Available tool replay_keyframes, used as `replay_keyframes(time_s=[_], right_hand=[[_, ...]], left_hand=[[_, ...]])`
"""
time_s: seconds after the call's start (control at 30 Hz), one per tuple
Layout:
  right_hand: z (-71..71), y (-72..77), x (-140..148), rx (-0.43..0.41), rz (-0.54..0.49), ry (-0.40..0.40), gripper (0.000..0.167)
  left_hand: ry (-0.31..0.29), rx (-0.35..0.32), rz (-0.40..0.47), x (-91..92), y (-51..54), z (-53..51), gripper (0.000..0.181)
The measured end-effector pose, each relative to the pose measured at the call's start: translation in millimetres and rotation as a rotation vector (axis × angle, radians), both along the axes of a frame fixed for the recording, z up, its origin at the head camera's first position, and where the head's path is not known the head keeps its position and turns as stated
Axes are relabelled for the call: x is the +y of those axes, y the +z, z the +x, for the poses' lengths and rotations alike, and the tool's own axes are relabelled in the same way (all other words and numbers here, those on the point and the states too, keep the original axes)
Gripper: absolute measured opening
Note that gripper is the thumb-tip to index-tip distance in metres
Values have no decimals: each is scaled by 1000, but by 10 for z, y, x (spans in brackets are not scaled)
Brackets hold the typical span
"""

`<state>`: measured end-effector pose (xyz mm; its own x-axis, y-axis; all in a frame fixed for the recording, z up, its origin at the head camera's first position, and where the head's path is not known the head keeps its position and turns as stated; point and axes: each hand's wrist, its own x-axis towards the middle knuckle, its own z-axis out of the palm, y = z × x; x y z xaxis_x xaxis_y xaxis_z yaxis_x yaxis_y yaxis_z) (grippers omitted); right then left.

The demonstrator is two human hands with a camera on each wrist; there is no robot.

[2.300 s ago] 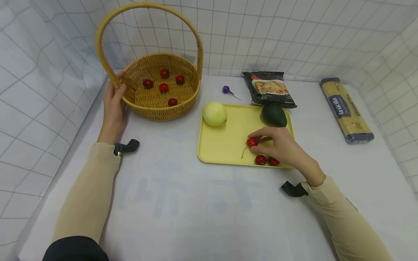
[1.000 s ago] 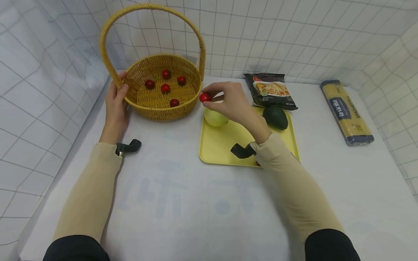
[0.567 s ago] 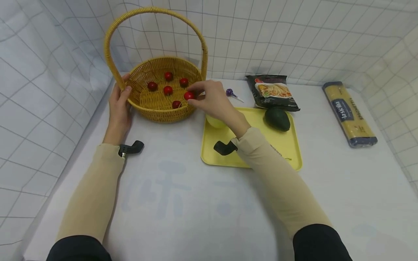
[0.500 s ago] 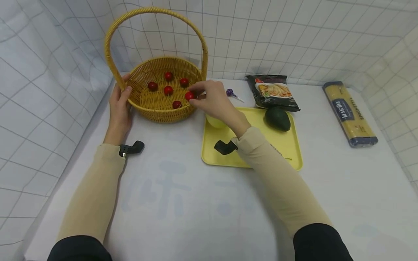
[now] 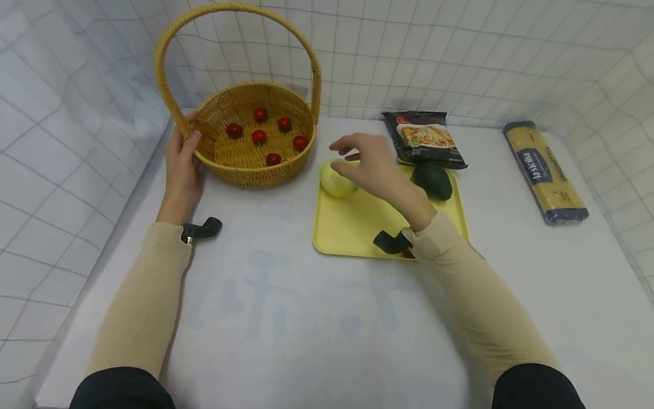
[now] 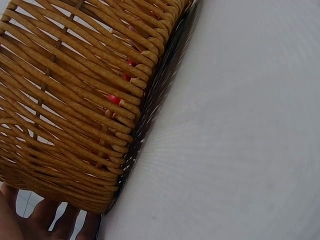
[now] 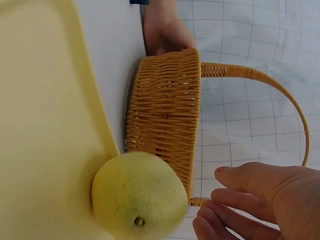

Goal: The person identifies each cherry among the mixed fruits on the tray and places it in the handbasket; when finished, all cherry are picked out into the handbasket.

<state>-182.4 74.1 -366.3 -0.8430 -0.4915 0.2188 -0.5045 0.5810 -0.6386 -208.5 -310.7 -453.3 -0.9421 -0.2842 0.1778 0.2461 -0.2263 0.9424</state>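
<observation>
My left hand grips the left side of the wicker basket by the handle's foot, thumb over the rim. Several cherries lie in the basket, one cherry near its right wall. My right hand hangs over the yellow tray with nothing between its parted thumb and fingers. Just below and left of it sits a round pale green fruit. Part of another cherry shows at the tray's front edge; the right wrist and sleeve hide the area beside it.
A dark green avocado lies in the tray's back right corner. Behind it is a black noodle packet. A spaghetti pack lies far right. The tall basket handle arches up before the white grid-patterned cloth wall.
My right hand carried a cherry from the tray leftward, let it go inside the basket's right side, and moved back right over the tray. My left hand stayed on the basket.
</observation>
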Motion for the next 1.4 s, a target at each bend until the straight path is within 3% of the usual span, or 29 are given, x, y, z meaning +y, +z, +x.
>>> replay_keyframes(time_s=[0.33, 0.67, 0.93, 1.17, 1.4], right_hand=[[281, -25, 366, -47, -7, -16, 29], [492, -192, 793, -77, 15, -43, 30], [627, -356, 1087, -129, 11, -29, 29], [818, -508, 1267, -154, -15, 11, 28], [890, -590, 1414, -217, -46, 25, 29]], left_hand=[[4, 0, 0, -28, -7, 14, 43], [-9, 3, 1, -9, 17, 10, 44], [12, 4, 15, -18, 3, 5, 43], [-4, -8, -14, -21, -20, -1, 44], [-8, -4, -32, -27, -2, 5, 45]])
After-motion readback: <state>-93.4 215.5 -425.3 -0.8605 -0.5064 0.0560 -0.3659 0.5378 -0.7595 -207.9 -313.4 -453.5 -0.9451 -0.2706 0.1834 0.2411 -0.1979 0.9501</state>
